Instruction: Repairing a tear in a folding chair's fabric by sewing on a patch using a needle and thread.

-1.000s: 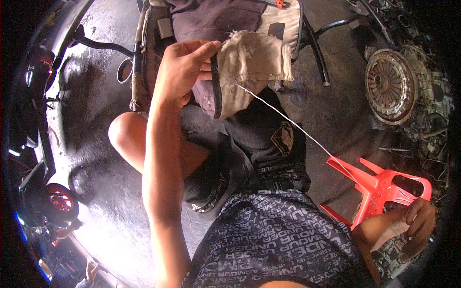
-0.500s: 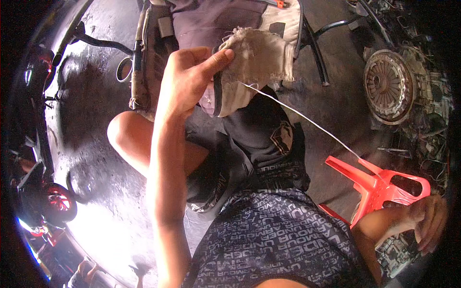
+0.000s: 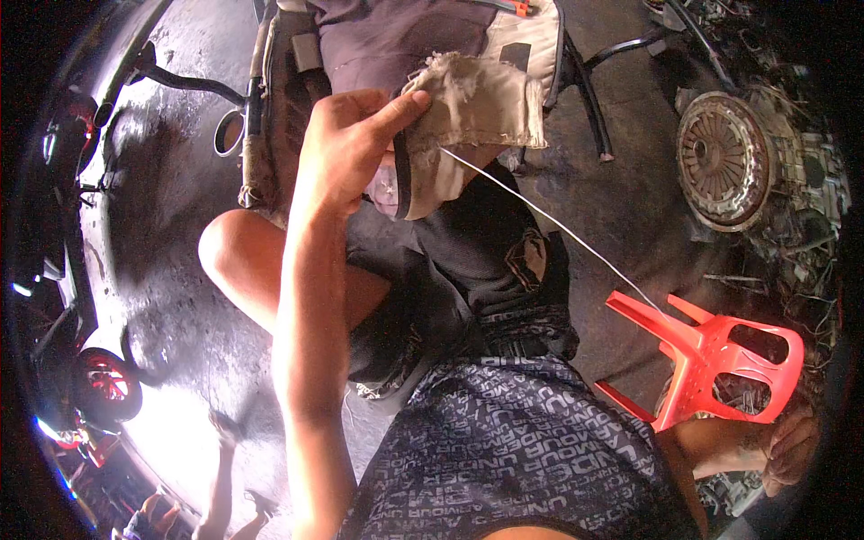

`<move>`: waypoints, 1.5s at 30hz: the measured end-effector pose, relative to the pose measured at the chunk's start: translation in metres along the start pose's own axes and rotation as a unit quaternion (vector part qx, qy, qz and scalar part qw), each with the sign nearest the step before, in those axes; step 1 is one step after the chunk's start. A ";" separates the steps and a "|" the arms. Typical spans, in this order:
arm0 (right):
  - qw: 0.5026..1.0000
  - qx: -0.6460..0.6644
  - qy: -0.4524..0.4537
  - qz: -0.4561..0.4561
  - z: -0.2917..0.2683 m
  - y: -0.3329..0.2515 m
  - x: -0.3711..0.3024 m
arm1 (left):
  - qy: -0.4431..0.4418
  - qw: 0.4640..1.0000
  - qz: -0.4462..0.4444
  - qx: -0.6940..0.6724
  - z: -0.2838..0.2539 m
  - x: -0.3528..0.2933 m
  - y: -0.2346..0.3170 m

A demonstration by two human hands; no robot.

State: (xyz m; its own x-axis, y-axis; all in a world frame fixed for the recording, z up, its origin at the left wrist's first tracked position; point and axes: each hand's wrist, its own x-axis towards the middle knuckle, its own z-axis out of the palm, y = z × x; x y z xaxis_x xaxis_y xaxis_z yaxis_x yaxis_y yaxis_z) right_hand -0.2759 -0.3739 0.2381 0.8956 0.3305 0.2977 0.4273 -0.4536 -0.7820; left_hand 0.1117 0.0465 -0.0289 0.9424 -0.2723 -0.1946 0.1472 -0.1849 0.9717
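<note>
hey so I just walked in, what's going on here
A person's left hand pinches the dark-edged side of a frayed beige cloth. A taut white thread runs from that cloth down to the right, toward a red plastic chair. The right hand is out at the far right, beside the chair; whether it grips the thread is too dim to tell.

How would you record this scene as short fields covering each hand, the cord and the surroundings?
Left hand: gripping the beige cloth near its dark-trimmed side
Right hand: beside the red chair, lower right; whether it holds anything is unclear
White cord: stretched nearly straight from the cloth to across the chair
Right side: rusty metal disc
Far left: wheel with a red centre
</note>
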 end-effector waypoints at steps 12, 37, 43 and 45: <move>0.996 -0.029 -0.034 -0.073 0.009 0.019 0.013 | -0.007 1.000 -0.013 0.004 0.000 -0.006 0.004; 0.995 0.021 0.018 -0.101 0.050 0.029 0.035 | 0.016 0.994 -0.029 -0.101 0.005 0.021 -0.025; 0.995 0.016 0.029 -0.097 0.052 0.028 0.035 | 0.026 0.995 -0.041 -0.093 0.007 0.017 -0.017; 0.995 0.019 0.037 -0.095 0.055 0.028 0.035 | 0.025 0.994 -0.031 -0.098 0.005 0.017 -0.020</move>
State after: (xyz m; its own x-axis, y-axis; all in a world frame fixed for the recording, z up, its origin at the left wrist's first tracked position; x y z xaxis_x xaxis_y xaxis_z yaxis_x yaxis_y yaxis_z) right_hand -0.2389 -0.3299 0.1967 0.8059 0.3446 0.4815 0.5869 -0.3572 -0.7266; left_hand 0.1237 0.0407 -0.0523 0.9428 -0.2181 -0.2522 0.2559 -0.0116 0.9666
